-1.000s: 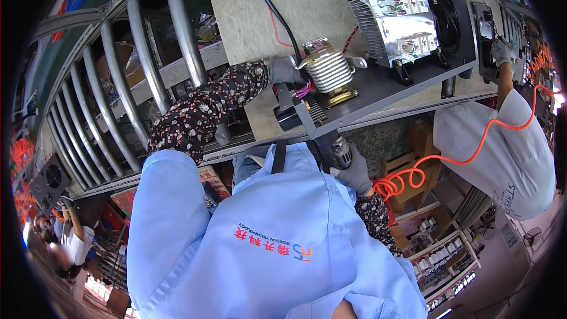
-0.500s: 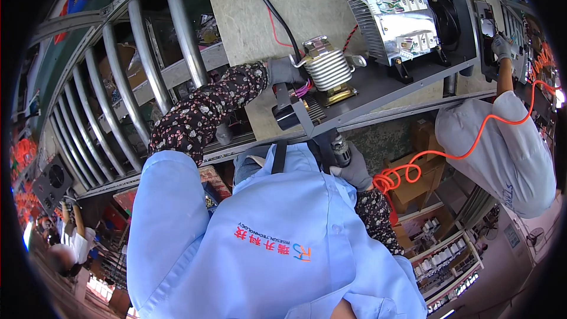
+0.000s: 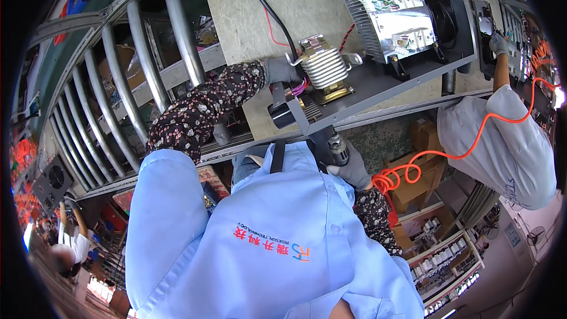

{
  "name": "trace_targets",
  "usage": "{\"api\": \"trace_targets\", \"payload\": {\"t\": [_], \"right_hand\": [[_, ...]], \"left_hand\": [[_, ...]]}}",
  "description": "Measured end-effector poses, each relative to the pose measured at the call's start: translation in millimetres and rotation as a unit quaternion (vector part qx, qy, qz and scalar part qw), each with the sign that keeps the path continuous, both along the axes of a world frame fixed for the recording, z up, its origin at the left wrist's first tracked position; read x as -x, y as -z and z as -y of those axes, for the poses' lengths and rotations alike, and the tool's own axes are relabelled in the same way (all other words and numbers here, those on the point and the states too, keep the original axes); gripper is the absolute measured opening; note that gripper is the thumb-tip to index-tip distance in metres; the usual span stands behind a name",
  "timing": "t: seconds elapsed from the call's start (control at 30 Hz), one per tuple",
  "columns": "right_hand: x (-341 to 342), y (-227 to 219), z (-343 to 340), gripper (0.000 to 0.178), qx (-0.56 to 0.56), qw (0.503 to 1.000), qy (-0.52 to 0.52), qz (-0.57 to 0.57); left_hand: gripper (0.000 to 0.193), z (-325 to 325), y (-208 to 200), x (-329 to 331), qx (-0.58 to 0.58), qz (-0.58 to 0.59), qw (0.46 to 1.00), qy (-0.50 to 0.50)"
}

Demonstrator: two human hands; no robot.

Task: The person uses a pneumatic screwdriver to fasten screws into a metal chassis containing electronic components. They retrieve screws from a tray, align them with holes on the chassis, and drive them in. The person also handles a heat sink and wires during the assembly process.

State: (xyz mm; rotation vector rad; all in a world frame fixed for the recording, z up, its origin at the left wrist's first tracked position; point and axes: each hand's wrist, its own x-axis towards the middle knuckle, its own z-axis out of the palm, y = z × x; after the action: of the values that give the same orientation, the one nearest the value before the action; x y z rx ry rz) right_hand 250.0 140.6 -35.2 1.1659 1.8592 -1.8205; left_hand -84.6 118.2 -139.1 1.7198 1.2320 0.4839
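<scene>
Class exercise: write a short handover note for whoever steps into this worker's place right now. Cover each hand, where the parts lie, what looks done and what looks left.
Left hand: gloved, resting against the finned coil part on the grey tray.
Right hand: gloved, gripping the powered screwdriver low by the bench edge, off the work.
Parts: finned heat-sink module sits further along the tray; black and red wires trail across the board.
Done: both parts are placed on the tray.
Left: fastening cannot be judged; the screws are too small to see.

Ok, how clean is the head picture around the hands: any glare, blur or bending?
Head view: sharp at the left hand on the finned coil; glare on the silver heat sink; roller bars bend toward the black rim; right hand partly hidden.
</scene>
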Motion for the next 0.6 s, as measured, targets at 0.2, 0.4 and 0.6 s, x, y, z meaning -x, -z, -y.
{"api": "trace_targets", "payload": {"t": [0.2,0.4,0.6], "right_hand": [[-1,0,-1,0.075,-0.006,1.0,0.003,-0.025],[-6,-7,-24,0.062,-0.104,0.991,-0.074,0.041],[-1,7,-83,0.037,-0.387,0.86,-0.332,-0.024]], "left_hand": [[0.013,0,0,4,-0.15,-0.046,0.985,0.079],[0.024,5,-6,0,0.155,0.154,0.969,-0.116],[0.019,3,-2,-4,0.279,0.194,0.906,-0.253]]}}
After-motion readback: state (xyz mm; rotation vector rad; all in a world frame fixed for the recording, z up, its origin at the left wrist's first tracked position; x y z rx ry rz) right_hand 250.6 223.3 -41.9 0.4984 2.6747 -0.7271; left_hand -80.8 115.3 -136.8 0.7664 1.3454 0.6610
